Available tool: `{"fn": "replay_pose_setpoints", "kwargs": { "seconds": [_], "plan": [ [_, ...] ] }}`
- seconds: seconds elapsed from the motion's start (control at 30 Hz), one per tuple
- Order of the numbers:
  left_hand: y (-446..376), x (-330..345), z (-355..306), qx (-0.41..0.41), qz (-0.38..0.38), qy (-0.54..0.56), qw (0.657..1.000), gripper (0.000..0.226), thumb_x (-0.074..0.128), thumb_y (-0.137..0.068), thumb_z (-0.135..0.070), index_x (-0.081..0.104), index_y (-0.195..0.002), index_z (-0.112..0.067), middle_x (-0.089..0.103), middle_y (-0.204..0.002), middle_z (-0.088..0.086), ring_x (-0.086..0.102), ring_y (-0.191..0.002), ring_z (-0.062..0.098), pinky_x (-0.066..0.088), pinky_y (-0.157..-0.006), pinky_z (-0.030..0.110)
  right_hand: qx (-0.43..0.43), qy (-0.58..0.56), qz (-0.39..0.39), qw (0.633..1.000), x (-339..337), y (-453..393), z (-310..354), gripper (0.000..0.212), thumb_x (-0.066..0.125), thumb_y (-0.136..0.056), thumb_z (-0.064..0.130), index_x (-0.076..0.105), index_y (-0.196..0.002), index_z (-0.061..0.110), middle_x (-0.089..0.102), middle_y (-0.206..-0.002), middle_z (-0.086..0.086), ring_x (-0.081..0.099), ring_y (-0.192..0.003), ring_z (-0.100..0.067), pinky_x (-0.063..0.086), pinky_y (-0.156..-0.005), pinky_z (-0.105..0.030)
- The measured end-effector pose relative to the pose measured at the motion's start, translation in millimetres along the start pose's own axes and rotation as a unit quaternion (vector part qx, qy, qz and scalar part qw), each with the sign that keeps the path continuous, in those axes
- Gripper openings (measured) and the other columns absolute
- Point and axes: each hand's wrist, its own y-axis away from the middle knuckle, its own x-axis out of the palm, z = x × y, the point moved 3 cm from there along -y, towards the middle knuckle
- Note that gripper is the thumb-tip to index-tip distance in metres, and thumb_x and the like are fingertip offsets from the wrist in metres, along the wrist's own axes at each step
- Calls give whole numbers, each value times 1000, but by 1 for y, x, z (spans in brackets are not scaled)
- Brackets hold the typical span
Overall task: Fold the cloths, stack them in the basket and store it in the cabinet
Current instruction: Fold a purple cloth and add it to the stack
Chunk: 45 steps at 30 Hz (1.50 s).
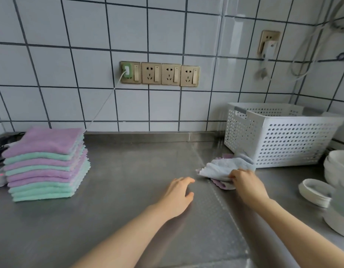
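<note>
- One loose cloth lies crumpled on the steel surface, just in front of the white perforated basket; grey-white face up, purple edge showing underneath.
- Right hand grips that cloth at its near edge, fingers curled and clamped on the fabric.
- Left hand hovers low over the surface just left of the cloth, fingers apart and relaxed, holding nothing.
- Stack of cloths sits at far left of the surface, well apart from the basket; purple and mint layers, flat and squared. Looks like the unfolded supply, but cannot tell for sure.
- Basket stands upright at back right against the tiled wall; what shows of the interior looks empty, floor mostly hidden by the near wall.
- Progress judgement: early. First cloth seems just picked for folding; nothing visibly stacked in the basket yet.
- Left to do: fold this cloth, work through the stack, load the basket, carry it to the cabinet. No cabinet in view.
- White bowls and dishes crowd the right edge beside the basket.
</note>
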Motion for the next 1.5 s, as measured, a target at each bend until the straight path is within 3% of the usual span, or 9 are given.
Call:
{"fn": "replay_pose_setpoints", "kwargs": {
  "seconds": [0.23,0.4,0.5,0.63,0.87,1.03,1.2,1.3,1.5],
  "plan": [
    [3,-28,-11,74,-73,27,994,63,52,-85,-3,37,-144,-23,34,-151,-7,28,-139,9,21,-115,23,-78,-302,41,949,-43,18,55,16,56,-91,2,66,-95,14,64,-87,9,60,-88,-8,38,-78,-7],
    [15,-70,-22,75,-151,85,982,26,56,-79,-8,73,-89,-25,73,-86,-8,66,-83,6,51,-73,25,-86,-310,-28,946,-79,35,73,14,63,-87,8,65,-87,22,65,-82,16,58,-77,10,40,-71,-2],
    [26,-99,-30,35,-189,172,966,18,67,-79,-5,74,-88,-20,72,-85,-10,63,-78,-2,45,-70,11,-91,-280,-116,949,-100,45,86,16,66,-82,5,63,-85,21,60,-85,6,54,-74,3,38,-64,-6],
    [34,-132,-35,-43,-234,304,922,23,66,-76,-2,73,-92,-17,73,-87,-2,66,-75,9,58,-68,28,-102,-334,-124,929,-121,61,118,14,66,-85,14,57,-79,23,62,-75,6,60,-68,-9,49,-66,-21],
    [58,-188,-43,-20,-322,375,869,33,60,-84,-1,69,-108,-22,70,-106,-8,67,-96,8,58,-76,27,-91,-416,119,897,-124,99,173,95,60,-66,76,23,-141,32,45,-132,15,48,-121,-5,41,-98,-24],
    [72,-201,-53,14,-276,395,876,28,64,-83,-1,73,-103,-19,73,-103,-3,68,-99,14,55,-88,35,-83,-531,191,821,-123,108,208,86,73,-76,48,16,-139,41,44,-126,29,49,-112,11,44,-87,-12],
    [85,-211,-51,24,-315,304,899,30,80,-74,-22,71,-101,-31,70,-101,-18,61,-94,-7,45,-76,6,-47,-511,63,856,-138,104,214,63,65,-77,11,32,-129,22,58,-95,15,64,-70,-2,49,-54,-18],
    [95,-227,-42,18,-343,288,894,36,80,-73,-15,68,-104,-31,66,-103,-21,59,-91,-10,43,-68,2,-44,-494,-36,868,-147,95,203,29,58,-81,8,51,-106,23,63,-89,11,68,-67,-20,58,-59,-37],
    [106,-247,-21,-15,-293,136,946,51,88,-59,-30,65,-105,-31,63,-104,-20,57,-97,-6,42,-77,7,-96,-427,-147,887,-189,78,183,22,57,-81,4,72,-85,20,71,-79,14,65,-79,0,52,-72,-22]
  ]
}}
